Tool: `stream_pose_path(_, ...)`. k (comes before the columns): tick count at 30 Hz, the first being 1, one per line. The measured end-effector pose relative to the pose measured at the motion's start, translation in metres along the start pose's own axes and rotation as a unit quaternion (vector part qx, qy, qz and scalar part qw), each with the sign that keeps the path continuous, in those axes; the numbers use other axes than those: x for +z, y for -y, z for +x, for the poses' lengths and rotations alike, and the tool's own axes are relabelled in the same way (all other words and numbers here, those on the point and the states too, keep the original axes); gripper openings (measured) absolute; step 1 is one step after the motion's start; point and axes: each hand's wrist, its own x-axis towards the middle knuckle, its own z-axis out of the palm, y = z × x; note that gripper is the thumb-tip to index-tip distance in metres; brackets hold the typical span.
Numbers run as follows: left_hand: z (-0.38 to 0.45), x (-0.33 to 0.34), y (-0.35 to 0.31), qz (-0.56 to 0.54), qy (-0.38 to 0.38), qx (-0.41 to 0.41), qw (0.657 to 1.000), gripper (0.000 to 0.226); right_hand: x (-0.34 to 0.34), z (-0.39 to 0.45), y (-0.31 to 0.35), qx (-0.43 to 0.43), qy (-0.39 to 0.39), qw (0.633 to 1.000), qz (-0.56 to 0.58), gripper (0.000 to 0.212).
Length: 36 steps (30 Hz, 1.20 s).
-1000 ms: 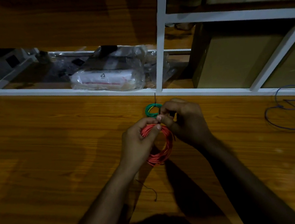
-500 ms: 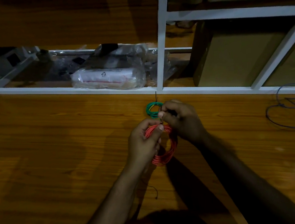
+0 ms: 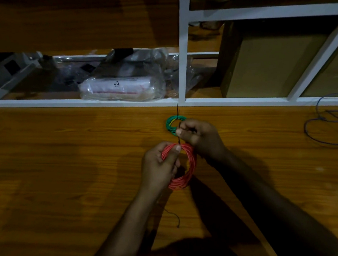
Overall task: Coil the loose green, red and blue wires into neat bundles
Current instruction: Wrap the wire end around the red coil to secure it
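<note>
A coiled red wire (image 3: 188,171) is held upright over the wooden table, with my left hand (image 3: 160,168) gripping its left side and thumb on top. My right hand (image 3: 200,138) pinches a thin black tie (image 3: 179,141) that rises from the top of the red coil. Just behind my right hand a small green coil (image 3: 170,123) lies flat on the table, bound with a black tie (image 3: 177,110) whose end points away. A loose blue wire (image 3: 330,127) sprawls at the far right.
A white shelf frame (image 3: 181,66) runs along the back of the table. Behind it lie plastic-wrapped packages (image 3: 120,85) and a cardboard box (image 3: 264,63). A short thin black strand (image 3: 174,217) lies on the wooden table (image 3: 66,166) near my left forearm.
My right hand has pulled the black tie up and away from the red coil's top. The red coil has turned a little in my left hand. The view shifted slightly.
</note>
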Motion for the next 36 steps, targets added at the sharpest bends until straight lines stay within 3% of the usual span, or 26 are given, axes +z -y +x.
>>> stream_pose_path(5,0.006,-0.005,0.004,0.020,-0.007,0.014,1.000,0.017,0.009,0.005,-0.008,0.061,0.003,0.997,0.037,0.018)
stream_pose_path(12,0.021,0.000,0.034,-0.067,-0.062,-0.130,0.987,0.020,-0.004,-0.011,-0.045,0.114,0.086,0.989,-0.023,0.016)
stream_pose_path(18,0.055,0.009,0.057,-0.053,-0.074,-0.208,0.974,0.013,0.004,-0.004,-0.078,0.142,-0.019,0.977,-0.159,0.016)
stream_pose_path(21,0.071,0.001,0.078,0.145,-0.042,-0.160,0.976,0.018,0.012,0.004,-0.092,0.139,-0.065,0.972,-0.180,0.018)
stream_pose_path(23,0.071,-0.009,0.094,0.339,-0.010,-0.065,0.938,0.021,0.020,0.005,-0.102,0.119,-0.087,0.965,-0.218,0.014)
stream_pose_path(25,0.061,-0.011,0.104,0.459,-0.021,0.015,0.888,0.026,0.031,0.003,-0.112,0.098,-0.112,0.970,-0.190,0.009)
stream_pose_path(29,0.049,-0.007,0.100,0.487,-0.059,0.051,0.870,0.033,0.043,-0.006,-0.121,0.067,-0.159,0.966,-0.192,0.013)
stream_pose_path(34,0.054,-0.017,0.095,0.367,-0.090,0.035,0.925,0.038,0.031,-0.014,-0.115,0.090,-0.196,0.972,-0.088,0.021)
stream_pose_path(36,0.053,-0.028,0.092,0.359,-0.099,0.045,0.927,0.036,0.021,-0.019,-0.120,0.093,-0.178,0.975,-0.089,0.024)
